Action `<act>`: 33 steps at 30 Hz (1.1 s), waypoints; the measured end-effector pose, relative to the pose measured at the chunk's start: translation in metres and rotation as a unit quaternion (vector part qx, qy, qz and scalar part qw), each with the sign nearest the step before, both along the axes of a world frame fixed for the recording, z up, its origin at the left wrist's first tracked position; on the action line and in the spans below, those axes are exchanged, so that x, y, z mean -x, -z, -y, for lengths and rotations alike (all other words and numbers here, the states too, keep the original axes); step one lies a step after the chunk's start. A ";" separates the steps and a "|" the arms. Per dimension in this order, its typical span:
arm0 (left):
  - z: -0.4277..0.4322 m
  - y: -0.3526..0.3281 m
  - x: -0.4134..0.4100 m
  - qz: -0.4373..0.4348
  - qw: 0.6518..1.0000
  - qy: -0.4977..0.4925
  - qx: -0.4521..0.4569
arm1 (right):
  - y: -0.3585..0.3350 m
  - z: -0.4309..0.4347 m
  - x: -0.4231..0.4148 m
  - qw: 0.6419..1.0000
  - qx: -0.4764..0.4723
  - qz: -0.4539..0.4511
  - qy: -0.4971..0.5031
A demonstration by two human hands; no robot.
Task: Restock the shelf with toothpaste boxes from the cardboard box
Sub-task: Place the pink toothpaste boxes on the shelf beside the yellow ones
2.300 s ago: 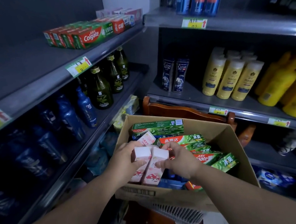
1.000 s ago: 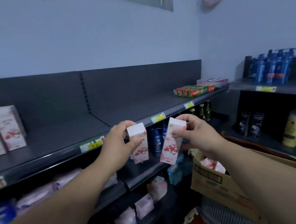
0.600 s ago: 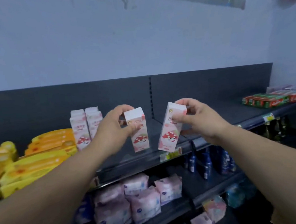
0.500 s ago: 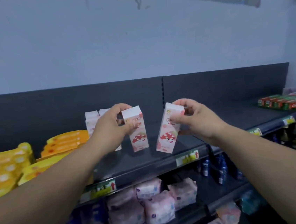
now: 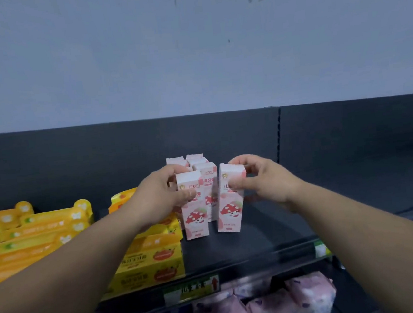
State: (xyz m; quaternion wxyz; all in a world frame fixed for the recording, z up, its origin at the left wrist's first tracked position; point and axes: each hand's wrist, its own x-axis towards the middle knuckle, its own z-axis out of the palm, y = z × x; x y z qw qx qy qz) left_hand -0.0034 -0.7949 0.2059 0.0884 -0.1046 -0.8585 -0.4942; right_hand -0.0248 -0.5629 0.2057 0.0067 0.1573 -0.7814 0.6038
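Head view. Landmark for this entry: the standing pink boxes [image 5: 197, 161], a small cluster upright on the dark shelf [image 5: 260, 240], close to its back panel [image 5: 74, 165].

My left hand [image 5: 161, 199] grips the left box [image 5: 195, 221], a pink toothpaste carton with the mushroom print facing me. The thumb lies across the front face near the top and the fingers are curled round the far side. It stands upright directly in front of the cluster. I cannot tell whether it touches the cluster or is only very close.

My right hand [image 5: 264, 183] pinches the right box [image 5: 229, 212], same print, at its top end, with the thumb on the front and the fingers curled over the back. It is in front of the cluster and a little to the right, with a narrow gap to the left box. It leans slightly, top toward the right.

Both bases look level with the shelf board. I cannot tell whether they rest on it or hang just above.

Left of the cluster, yellow cartons [image 5: 148, 264] are stacked flat out to the shelf's front edge, the nearest just beside the left box. Below and in front of the cluster, a price label [image 5: 191, 289] with a red arrow sits on the shelf lip. Lower again, soft pink packs [image 5: 267, 308] lie on the next shelf down.
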 end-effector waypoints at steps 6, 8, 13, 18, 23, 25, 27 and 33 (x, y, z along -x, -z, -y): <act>0.001 0.003 0.005 0.013 1.000 -0.024 0.012 | 0.004 0.013 0.025 0.998 -0.011 0.011 -0.060; -0.001 0.002 0.007 0.011 0.999 -0.033 0.019 | 0.005 0.015 0.031 0.997 -0.010 0.015 -0.075; -0.004 0.002 0.007 0.018 0.999 -0.036 0.030 | 0.013 0.016 0.041 0.996 -0.013 0.020 -0.087; -0.003 -0.002 0.009 0.030 0.999 -0.021 0.028 | 0.011 0.015 0.045 0.996 -0.018 0.013 -0.088; -0.001 -0.001 0.007 0.006 0.997 -0.050 0.066 | 0.010 0.017 0.042 0.996 -0.009 0.008 -0.083; -0.001 -0.001 0.007 -0.032 0.990 -0.080 0.111 | 0.011 0.017 0.041 0.997 -0.004 0.005 -0.072; -0.002 -0.002 0.007 -0.066 0.983 -0.098 0.141 | 0.011 0.017 0.040 0.998 0.000 -0.002 -0.058; -0.014 -0.011 0.001 -0.165 0.951 -0.134 0.226 | 0.006 0.009 0.023 0.998 -0.039 -0.049 -0.006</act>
